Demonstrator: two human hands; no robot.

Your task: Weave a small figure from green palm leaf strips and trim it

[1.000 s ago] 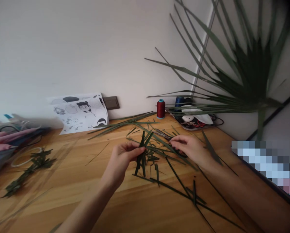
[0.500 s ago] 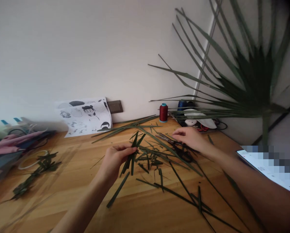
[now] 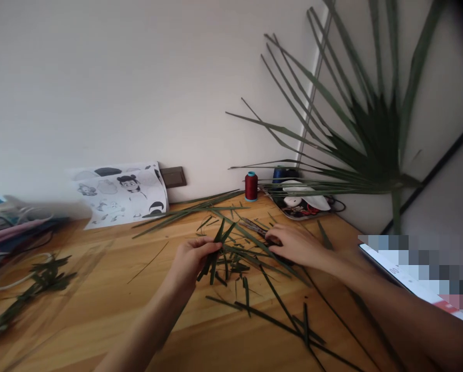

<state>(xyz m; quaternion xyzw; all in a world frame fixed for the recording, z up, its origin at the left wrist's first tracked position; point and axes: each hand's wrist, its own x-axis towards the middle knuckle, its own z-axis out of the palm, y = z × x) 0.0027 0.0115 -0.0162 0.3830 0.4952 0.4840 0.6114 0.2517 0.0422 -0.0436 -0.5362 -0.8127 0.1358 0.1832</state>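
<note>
While the left hand [image 3: 196,257] pinches a crossed bundle of narrow green leaf strips [image 3: 214,267] between thumb and fingers just above a wooden table [image 3: 111,315], the right hand [image 3: 296,246] rests over the handles of dark scissors [image 3: 253,226] near that grip's right side. The right hand's fingers are curled, but whether they are closed on the handles cannot be told. Short green clippings [image 3: 239,268] lie scattered just right of the pinched bundle, with longer loose strips [image 3: 266,319] on the near side of the grip. Beyond it, a dark red thread spool [image 3: 250,187] stands upright beside a cluttered tray [image 3: 283,211]. A sheet of cartoon drawings [image 3: 111,204] leans at the wall, beyond and left of the grip. Well to the grip's right, a fan-shaped palm leaf [image 3: 374,147] spreads above a lit screen [image 3: 390,263].
</note>
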